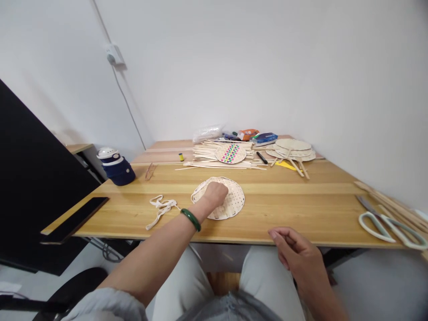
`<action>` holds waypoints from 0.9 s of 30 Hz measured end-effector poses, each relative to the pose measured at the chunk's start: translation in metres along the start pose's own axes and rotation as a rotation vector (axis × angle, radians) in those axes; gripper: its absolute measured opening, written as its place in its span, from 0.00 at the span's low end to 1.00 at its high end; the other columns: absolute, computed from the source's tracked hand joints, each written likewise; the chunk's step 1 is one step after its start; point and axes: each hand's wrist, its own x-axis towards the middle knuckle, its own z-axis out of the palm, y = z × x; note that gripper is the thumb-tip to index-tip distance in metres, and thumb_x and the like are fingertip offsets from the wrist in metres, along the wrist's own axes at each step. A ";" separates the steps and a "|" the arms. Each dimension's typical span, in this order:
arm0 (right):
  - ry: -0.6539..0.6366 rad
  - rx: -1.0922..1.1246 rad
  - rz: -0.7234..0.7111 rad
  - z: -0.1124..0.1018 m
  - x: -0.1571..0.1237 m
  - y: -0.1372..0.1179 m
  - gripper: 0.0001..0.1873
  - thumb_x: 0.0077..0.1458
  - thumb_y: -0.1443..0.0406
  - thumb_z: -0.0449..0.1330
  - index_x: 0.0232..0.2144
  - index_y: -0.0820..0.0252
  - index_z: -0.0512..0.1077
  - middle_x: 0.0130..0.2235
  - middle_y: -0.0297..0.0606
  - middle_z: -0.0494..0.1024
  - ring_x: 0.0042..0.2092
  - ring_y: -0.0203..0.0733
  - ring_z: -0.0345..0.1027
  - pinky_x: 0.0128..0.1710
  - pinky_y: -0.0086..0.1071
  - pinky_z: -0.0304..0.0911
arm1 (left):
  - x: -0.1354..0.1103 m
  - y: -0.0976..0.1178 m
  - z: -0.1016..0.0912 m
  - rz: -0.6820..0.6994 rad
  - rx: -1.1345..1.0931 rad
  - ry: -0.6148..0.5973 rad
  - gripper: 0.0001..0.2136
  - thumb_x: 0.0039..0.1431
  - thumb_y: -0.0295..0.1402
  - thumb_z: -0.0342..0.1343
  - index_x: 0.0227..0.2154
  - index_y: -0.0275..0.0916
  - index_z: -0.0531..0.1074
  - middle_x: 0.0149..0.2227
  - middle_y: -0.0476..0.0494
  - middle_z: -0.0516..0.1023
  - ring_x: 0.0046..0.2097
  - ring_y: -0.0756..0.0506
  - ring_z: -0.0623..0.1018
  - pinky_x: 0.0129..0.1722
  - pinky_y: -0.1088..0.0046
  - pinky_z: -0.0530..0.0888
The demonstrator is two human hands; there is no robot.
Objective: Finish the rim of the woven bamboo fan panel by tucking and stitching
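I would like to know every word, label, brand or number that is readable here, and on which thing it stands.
No text can be read.
Orange packet: any print is too small and blurred.
Blue packet: the same.
Blue jug: a small pale mark, unreadable.
Woven disc under the left hand: no lettering visible.

blue lidded jug (119, 172), wall socket (114, 53), orange packet (248, 134)

The bangle (191, 217) is green; sleeve (110, 305) grey; trousers (267, 278) pale
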 end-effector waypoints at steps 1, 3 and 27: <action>0.001 0.001 -0.001 0.000 0.000 0.001 0.21 0.43 0.49 0.67 0.26 0.61 0.74 0.17 0.27 0.59 0.19 0.29 0.45 0.18 0.26 0.41 | 0.000 -0.001 -0.002 -0.040 -0.052 -0.007 0.16 0.62 0.36 0.55 0.50 0.35 0.69 0.51 0.37 0.72 0.48 0.42 0.75 0.46 0.58 0.74; -0.002 0.005 -0.001 -0.001 0.000 0.002 0.21 0.43 0.49 0.67 0.26 0.62 0.74 0.17 0.27 0.59 0.19 0.29 0.45 0.18 0.25 0.41 | -0.002 -0.004 -0.007 -0.125 -0.200 -0.007 0.16 0.62 0.36 0.55 0.51 0.35 0.68 0.51 0.37 0.72 0.48 0.41 0.75 0.46 0.58 0.74; -0.203 0.171 -0.079 0.065 -0.017 -0.030 0.15 0.51 0.53 0.64 0.27 0.61 0.75 0.18 0.29 0.64 0.18 0.28 0.49 0.15 0.24 0.46 | -0.129 0.058 -0.006 -0.242 -2.162 0.354 0.07 0.42 0.31 0.66 0.22 0.35 0.74 0.29 0.48 0.77 0.31 0.52 0.75 0.34 0.77 0.76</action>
